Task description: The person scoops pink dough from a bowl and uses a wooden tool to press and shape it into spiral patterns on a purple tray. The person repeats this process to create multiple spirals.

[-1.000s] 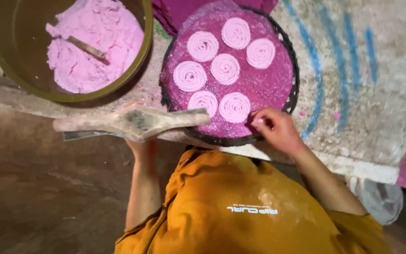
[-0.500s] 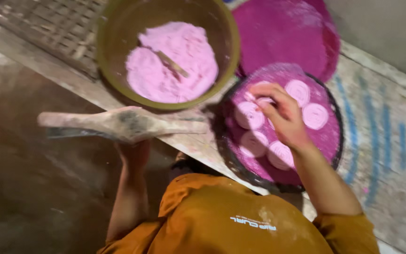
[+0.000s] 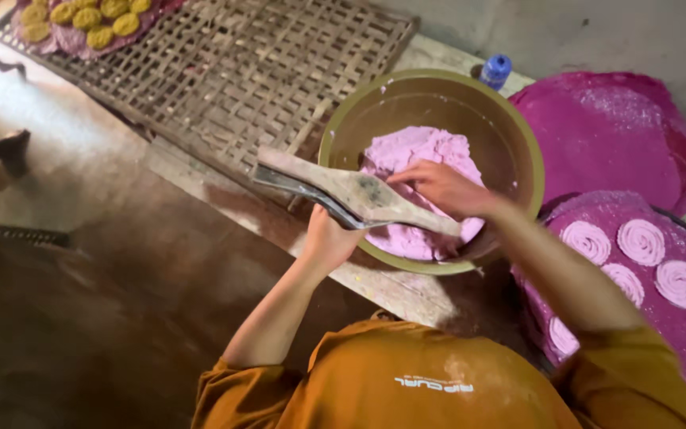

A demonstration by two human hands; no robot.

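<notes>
On the rough, pale counter (image 3: 438, 56) the widest piece is a woven lattice mat (image 3: 224, 79) of thin flat strips, lying to the left with yellow coiled pieces (image 3: 81, 14) on a pink cloth at its far corner. Right of it sit two round trays under grainy magenta cloth: the bare far tray (image 3: 613, 135), and the near tray (image 3: 676, 334), which carries flat pale-pink spirals (image 3: 641, 241) of fine strands. Between mat and trays stands a deep, smooth, olive-green bowl (image 3: 510, 135) with a soft, lumpy mound of pink dough (image 3: 414, 151) in it. The right hand (image 3: 442, 187) lies in the dough, fingers curved and pressed into the mass, its grip half shut on it. The left hand (image 3: 329, 238) is at the bowl's near rim, its grip clenched round a dusty wooden press (image 3: 351, 195) with long flat handles. A small blue cap (image 3: 496, 70) sits behind the bowl.
</notes>
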